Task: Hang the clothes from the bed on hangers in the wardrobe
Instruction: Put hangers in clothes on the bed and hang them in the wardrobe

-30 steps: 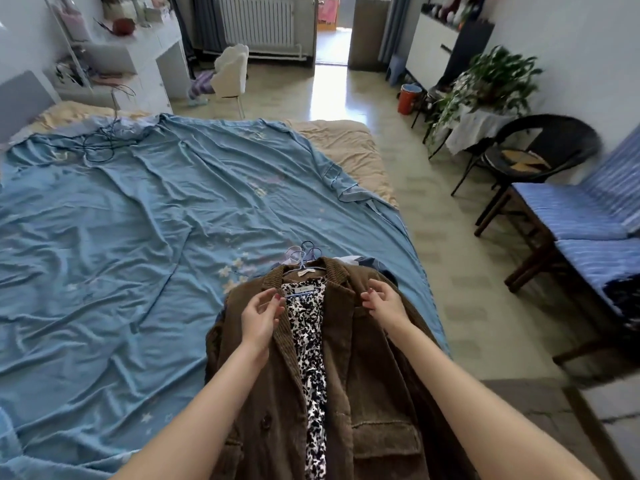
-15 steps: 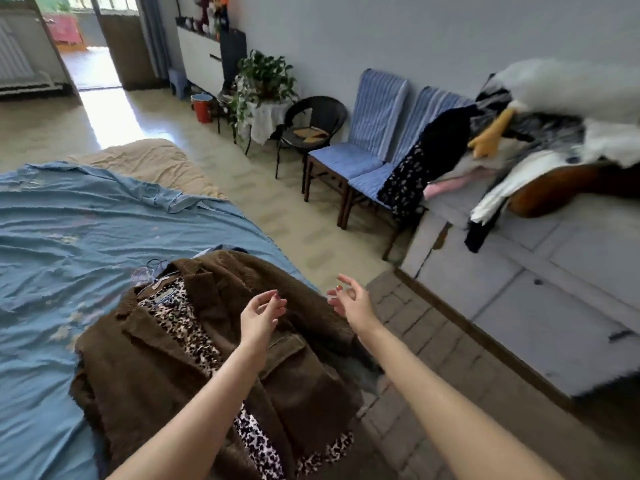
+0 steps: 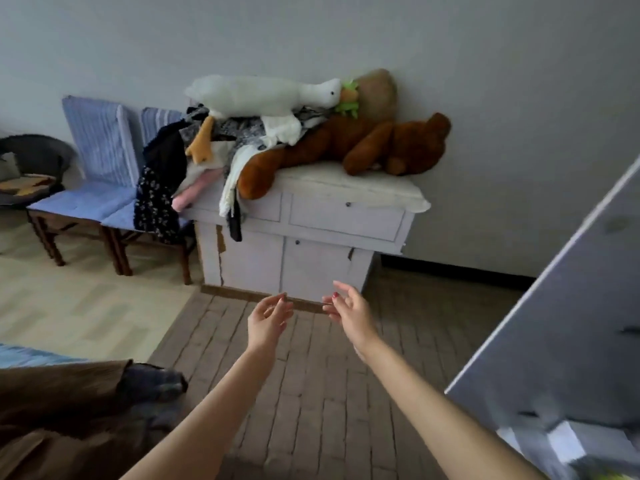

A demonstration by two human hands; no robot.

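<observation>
Head view: brown jacket (image 3: pixel 59 407) lies on the bed's near edge at lower left, long axis running left to right. Both hands hover empty over the floor, fingers loosely apart. Left hand (image 3: pixel 268 322) is nearer it; right hand (image 3: pixel 351 315) sits toward the grey door (image 3: pixel 568 341).

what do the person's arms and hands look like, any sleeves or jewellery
Both forearms are bare, with no sleeves in view. No watch, bracelet or ring shows on the left hand or the right hand. The fingernails are painted dark red, clearest on the right hand's fingertips.
</observation>
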